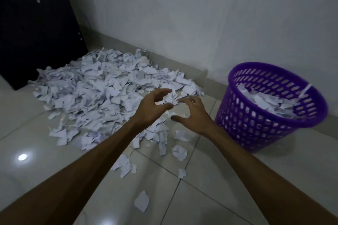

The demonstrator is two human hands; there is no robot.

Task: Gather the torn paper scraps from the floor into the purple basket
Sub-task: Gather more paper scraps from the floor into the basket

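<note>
While scraps [102, 89] litter tiles, purple basket [256, 126] holds torn paper.

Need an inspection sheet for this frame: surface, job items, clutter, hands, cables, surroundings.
Surface: glossy pale tiled floor, lamp glare at left.
Job's things: big heap of torn white paper scraps by the wall; round purple perforated plastic basket at right, partly filled with scraps.
Clutter: stray scraps near the arms, one single piece nearest.
Grippers: left hand and right hand open, fingers spread above the heap's edge, no grip yet.
Cables: nothing seen.
Surroundings: white wall; dark panel at left.
</note>
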